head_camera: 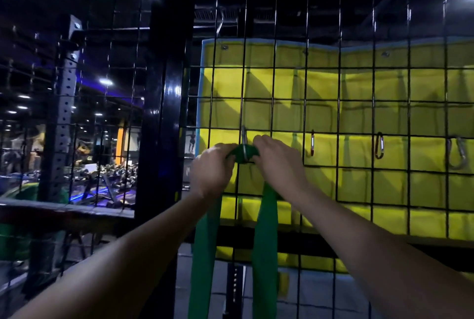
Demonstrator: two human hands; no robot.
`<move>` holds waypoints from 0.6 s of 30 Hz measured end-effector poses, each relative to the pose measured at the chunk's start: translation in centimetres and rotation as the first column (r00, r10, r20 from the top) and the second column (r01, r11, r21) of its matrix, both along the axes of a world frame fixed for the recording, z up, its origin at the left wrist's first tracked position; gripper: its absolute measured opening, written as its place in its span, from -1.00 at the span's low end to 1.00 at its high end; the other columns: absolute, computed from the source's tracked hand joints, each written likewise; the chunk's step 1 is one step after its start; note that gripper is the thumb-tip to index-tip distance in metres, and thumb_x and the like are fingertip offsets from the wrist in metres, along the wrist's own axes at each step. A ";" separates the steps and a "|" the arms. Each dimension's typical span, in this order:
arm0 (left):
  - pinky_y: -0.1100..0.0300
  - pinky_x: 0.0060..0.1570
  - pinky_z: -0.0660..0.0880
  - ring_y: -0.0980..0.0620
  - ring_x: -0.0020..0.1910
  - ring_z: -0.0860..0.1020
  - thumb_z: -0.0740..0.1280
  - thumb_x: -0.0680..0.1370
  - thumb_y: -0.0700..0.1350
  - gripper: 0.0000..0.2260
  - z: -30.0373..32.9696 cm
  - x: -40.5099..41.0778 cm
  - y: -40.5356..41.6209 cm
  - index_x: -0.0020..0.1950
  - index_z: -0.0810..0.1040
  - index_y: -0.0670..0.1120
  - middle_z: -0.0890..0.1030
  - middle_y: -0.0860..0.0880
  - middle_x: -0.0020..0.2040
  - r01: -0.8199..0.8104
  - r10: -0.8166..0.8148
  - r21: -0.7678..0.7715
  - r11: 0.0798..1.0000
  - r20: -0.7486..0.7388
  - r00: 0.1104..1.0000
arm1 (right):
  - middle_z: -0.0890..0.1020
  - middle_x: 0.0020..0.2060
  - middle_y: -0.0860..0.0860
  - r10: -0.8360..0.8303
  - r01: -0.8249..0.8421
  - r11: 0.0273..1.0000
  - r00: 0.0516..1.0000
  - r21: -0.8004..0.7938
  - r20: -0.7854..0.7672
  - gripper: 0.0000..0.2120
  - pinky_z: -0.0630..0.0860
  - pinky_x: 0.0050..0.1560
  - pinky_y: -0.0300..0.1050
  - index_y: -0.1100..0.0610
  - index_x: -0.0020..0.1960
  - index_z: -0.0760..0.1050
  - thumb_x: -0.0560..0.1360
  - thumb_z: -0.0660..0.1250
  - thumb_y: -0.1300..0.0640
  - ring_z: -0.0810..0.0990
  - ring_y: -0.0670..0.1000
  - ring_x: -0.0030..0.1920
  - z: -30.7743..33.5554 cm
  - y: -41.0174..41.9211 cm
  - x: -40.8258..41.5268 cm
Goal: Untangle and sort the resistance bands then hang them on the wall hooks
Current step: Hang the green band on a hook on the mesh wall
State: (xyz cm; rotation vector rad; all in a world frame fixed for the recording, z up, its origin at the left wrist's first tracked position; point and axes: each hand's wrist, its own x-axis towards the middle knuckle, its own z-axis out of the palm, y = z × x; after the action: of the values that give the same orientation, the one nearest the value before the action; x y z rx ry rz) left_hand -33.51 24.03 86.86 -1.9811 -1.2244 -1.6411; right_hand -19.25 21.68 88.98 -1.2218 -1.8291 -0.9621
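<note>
A green resistance band (265, 228) hangs in two long strands down the black wire grid wall (338, 139). Its top loop is bunched at a silver carabiner hook (244, 142) clipped to the grid. My left hand (213, 168) grips the band's top just left of the hook. My right hand (278, 158) pinches it just right of the hook. Both hands sit at the same height, touching the band on either side of the carabiner.
More carabiners hang on the grid to the right: a red one (312, 142), an orange one (379, 145) and a silver one (457, 153). A yellow padded mat (359, 82) lies behind the grid. A black post (164, 113) stands left, with gym equipment beyond.
</note>
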 end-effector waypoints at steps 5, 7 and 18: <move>0.07 0.18 0.45 -0.05 0.27 0.41 0.35 0.45 -0.27 -0.37 -3.4 -0.5 -2.0 0.46 0.22 0.01 0.36 -0.03 0.37 0.199 -0.200 -0.124 0.972 0.001 0.980 | 0.41 0.24 0.04 0.118 -0.184 0.965 0.942 -0.188 -0.313 -0.51 0.49 0.03 -0.05 0.10 0.37 0.29 0.48 0.31 0.12 0.48 0.08 0.16 -3.7 -2.3 1.4; 0.06 0.28 0.41 -0.05 0.34 0.34 0.37 0.42 -0.30 -0.32 -5.7 -0.9 -2.6 0.48 0.19 -0.05 0.30 -0.04 0.41 0.194 -0.192 -0.102 0.976 0.027 0.981 | 0.40 0.24 0.04 0.111 -0.237 0.935 0.903 -0.266 -0.414 -0.50 0.48 0.01 -0.09 0.11 0.35 0.29 0.47 0.34 0.05 0.49 0.06 0.10 -6.6 -3.3 1.9; 0.21 0.30 0.41 0.01 0.24 0.45 0.33 0.38 -0.29 -0.38 -12.5 -0.1 -5.4 0.42 0.25 -0.08 0.43 -0.10 0.31 0.429 -0.356 -0.298 0.852 0.270 0.895 | 0.48 0.19 0.09 -0.181 0.050 0.882 0.954 -0.468 -0.240 -0.53 0.49 -0.24 -0.07 0.10 0.32 0.26 0.46 0.31 0.23 0.59 0.17 -0.04 -14.6 -7.0 0.3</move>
State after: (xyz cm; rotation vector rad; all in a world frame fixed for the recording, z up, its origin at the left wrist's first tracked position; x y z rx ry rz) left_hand -33.57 18.68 74.37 -2.4707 -1.3234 -1.9765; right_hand -19.00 14.65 74.38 -1.6760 -1.8209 -0.3885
